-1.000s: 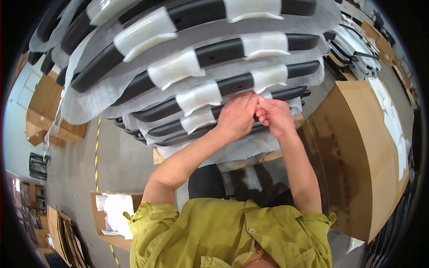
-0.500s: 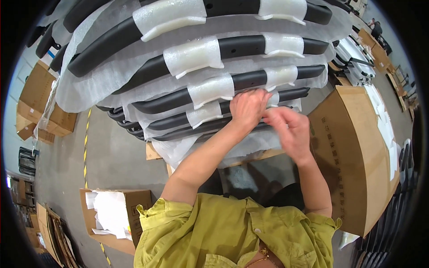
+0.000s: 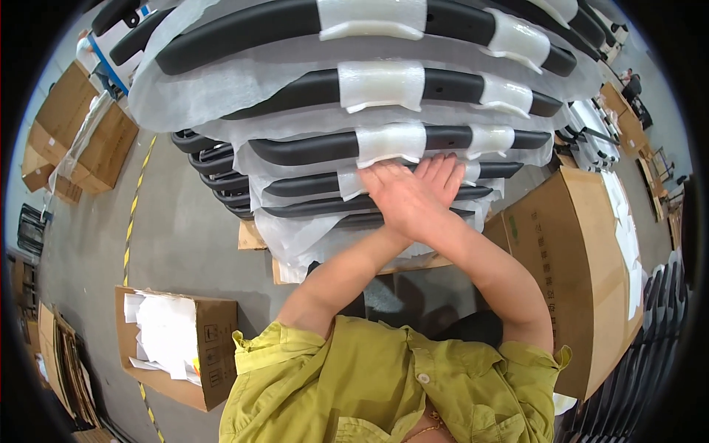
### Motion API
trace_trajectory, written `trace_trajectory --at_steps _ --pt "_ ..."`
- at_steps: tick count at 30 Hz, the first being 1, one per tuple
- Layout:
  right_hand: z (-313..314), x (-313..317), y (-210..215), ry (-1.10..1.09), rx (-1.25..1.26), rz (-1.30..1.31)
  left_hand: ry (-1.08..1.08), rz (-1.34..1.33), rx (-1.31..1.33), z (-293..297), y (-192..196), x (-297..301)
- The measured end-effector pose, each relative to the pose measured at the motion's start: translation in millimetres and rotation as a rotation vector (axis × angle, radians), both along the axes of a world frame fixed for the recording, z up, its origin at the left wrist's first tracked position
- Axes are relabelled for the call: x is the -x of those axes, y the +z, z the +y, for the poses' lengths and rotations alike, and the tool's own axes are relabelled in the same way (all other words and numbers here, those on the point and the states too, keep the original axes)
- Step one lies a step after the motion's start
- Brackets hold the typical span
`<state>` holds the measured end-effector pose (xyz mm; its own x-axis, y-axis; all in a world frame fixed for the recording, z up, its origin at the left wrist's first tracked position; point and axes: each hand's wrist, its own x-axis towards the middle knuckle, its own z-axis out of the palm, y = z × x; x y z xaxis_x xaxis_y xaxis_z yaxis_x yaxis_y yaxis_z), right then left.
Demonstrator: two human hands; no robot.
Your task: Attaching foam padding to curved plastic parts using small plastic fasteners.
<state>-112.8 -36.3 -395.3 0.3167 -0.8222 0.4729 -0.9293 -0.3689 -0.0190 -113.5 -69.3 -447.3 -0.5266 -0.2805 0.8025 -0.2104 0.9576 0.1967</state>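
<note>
Around you: a smooth grey concrete floor (image 3: 177, 221), evenly lit, with a yellow-and-black striped tape line (image 3: 133, 214) running along it on your left. Beside that line, an open brown cardboard box holding white paper sheets (image 3: 177, 343). Further left, stacked brown cardboard cartons (image 3: 81, 133) and flattened cardboard sheets leaning upright (image 3: 55, 354). On your right, a tall brown cardboard carton (image 3: 583, 273) with white sheets along its top. Far right, wooden tables (image 3: 628, 111), too small to detail.
</note>
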Motion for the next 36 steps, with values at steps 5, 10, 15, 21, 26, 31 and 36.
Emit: trace_trajectory --at_steps 5,10,15,21,26,31,36 --pt "-25.4 -5.9 6.4 -0.116 -0.254 0.028 -0.013 0.008 0.106 -9.5 -17.3 -21.2" --pt "-23.9 6.3 20.8 -0.201 -0.354 -0.116 -0.219 -0.116 -0.025 13.2 -18.1 -41.2" --pt "-16.8 3.0 13.0 -0.313 -0.461 -0.179 -0.439 -0.002 0.124 19.3 18.7 -114.2" --pt "104.0 94.5 92.1 -0.373 -0.494 -0.298 0.068 -0.193 0.100 -18.0 26.7 -114.8" --pt "229.8 287.5 84.6 -1.142 -0.351 -0.171 0.061 -0.462 -0.094 -51.0 31.3 -120.2" --pt "340.5 413.3 71.3 -1.551 -0.214 -0.082 0.115 -0.509 -0.071 -57.2 31.6 -124.7" --pt "356.2 467.8 50.3 -1.434 -0.339 -0.210 0.175 -0.542 -0.059 -49.7 30.0 -122.6"
